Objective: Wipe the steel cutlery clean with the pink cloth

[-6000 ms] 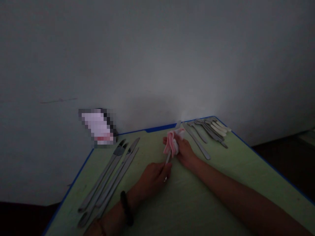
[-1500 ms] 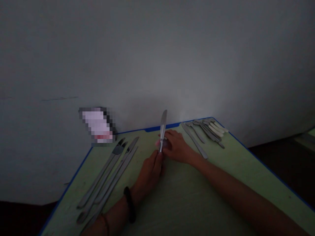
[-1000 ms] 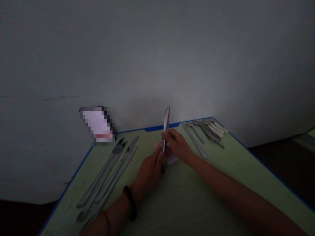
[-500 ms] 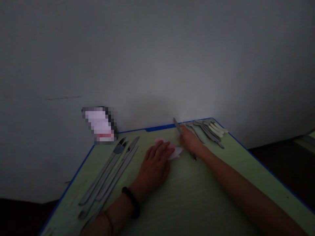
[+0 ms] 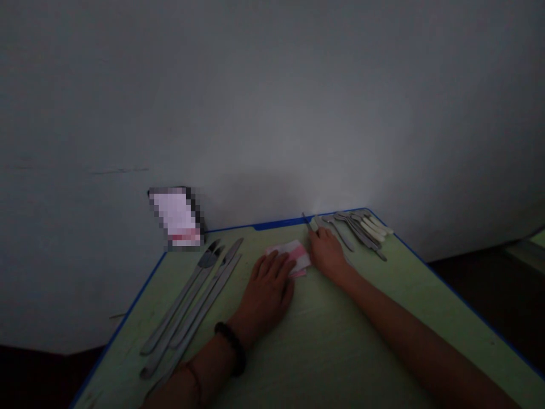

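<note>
My left hand [image 5: 268, 287] lies flat on a folded pink and white cloth [image 5: 300, 258], fingers stretched over its left part. Just to the right of the cloth, my right hand [image 5: 327, 253] is closed around a table knife [image 5: 307, 221]. Only the knife's narrow metal end shows, pointing toward the wall; my fingers and palm hide the rest. Several metal pieces of cutlery [image 5: 340, 234] lie beyond and to the right of that hand. Long metal cutlery, with spoons [image 5: 208, 258] and knives [image 5: 232, 250] among it, lies left of my left hand.
The pale green table [image 5: 336, 352] has a blue edge and stands against a grey wall [image 5: 272, 113]. A phone-like object with a blurred screen [image 5: 174, 213] leans at the back left corner. White-handled utensils [image 5: 372, 227] lie at the back right.
My right hand has come slightly down and nearer, and the knife in it has turned, so its end looks thinner. The cloth now lies flatter and squarer under my left hand.
</note>
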Motion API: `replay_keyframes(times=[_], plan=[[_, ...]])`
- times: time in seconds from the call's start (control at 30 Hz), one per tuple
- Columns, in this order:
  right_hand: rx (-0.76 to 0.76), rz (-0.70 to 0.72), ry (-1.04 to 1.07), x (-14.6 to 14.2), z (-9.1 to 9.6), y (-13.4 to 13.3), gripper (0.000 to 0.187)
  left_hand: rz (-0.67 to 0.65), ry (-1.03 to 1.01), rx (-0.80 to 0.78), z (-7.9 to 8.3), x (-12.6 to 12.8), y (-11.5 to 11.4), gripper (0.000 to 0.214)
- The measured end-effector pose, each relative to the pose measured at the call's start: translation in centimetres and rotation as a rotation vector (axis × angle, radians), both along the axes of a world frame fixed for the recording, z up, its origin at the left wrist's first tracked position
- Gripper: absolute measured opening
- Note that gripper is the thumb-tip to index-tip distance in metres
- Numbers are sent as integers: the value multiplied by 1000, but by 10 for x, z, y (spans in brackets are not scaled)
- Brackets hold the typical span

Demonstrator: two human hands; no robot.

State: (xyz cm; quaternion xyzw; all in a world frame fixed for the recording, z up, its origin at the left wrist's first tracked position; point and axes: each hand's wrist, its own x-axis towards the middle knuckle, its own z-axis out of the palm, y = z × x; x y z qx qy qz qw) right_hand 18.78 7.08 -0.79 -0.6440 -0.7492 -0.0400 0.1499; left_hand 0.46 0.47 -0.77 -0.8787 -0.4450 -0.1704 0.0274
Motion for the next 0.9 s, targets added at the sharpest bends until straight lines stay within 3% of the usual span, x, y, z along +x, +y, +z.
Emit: replay_keyframes(times=[0.2, 0.37, 0.5, 0.6, 0.7, 0.9], plan=[[127, 54, -65, 8, 9, -14, 31, 17, -3, 14, 1, -1, 1, 39], [177, 193, -4, 48, 18, -46, 32, -3, -55, 78, 8, 1, -1, 50], [199, 266, 51, 73, 8, -69, 24, -80, 2, 120, 13, 23, 0, 54], [211, 280, 63, 78, -2, -74, 27, -114, 61, 110, 12, 49, 16, 56], [212, 296, 51, 78, -9, -73, 30, -52, 117, 107, 7, 68, 39, 55], [231, 277, 49, 78, -19, -66, 35, 36, 150, 56, -6, 71, 59, 59]])
